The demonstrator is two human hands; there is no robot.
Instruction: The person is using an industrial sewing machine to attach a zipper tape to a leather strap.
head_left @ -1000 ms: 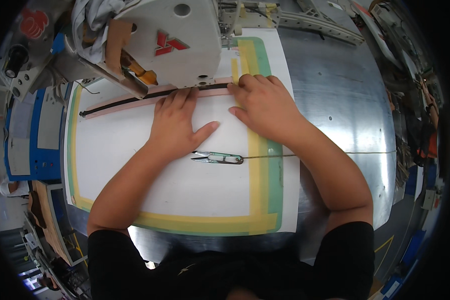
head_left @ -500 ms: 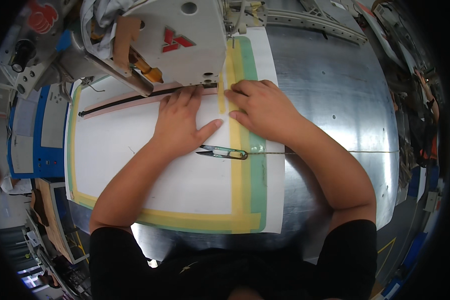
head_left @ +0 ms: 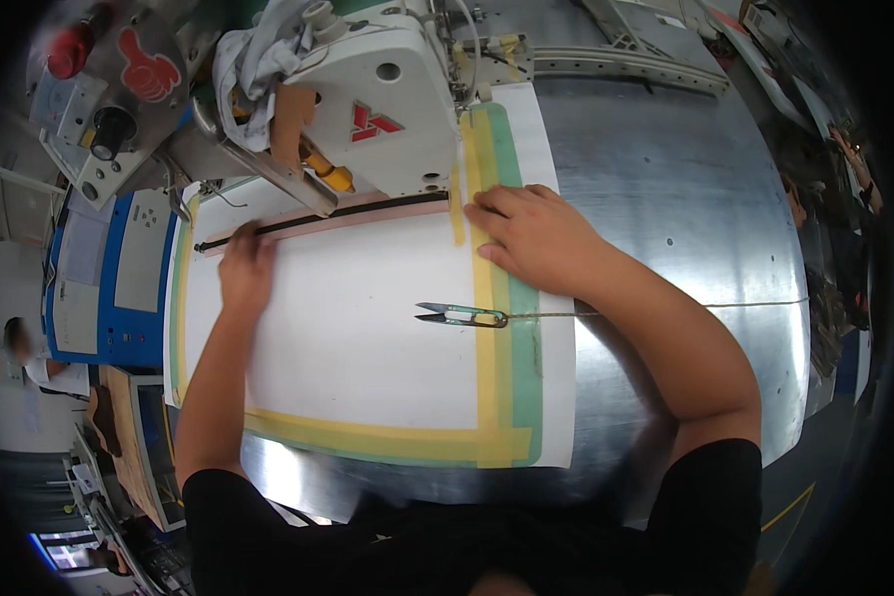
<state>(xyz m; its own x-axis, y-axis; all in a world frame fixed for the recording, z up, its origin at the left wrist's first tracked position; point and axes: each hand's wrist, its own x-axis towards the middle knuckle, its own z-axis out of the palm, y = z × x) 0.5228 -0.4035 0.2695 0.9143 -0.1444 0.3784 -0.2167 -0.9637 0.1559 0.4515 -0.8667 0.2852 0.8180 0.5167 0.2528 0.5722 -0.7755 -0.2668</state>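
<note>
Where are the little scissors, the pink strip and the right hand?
Snips [head_left: 462,316], head view, on the blades' middle.
Pink strip [head_left: 338,219], head view, mid-length.
Right hand [head_left: 536,233], head view, back of hand.

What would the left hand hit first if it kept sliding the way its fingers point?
The left hand lies flat on the white board, fingers pointing up-picture. Right ahead is the long strip, pink with a dark edge; the fingertips look to be at it already. Beyond it sits the sewing machine, though depth is unclear.

light: bright, even | glare: metal table [head_left: 666,199] | edges: fisheye-bent, dark | focus: sharp
</note>
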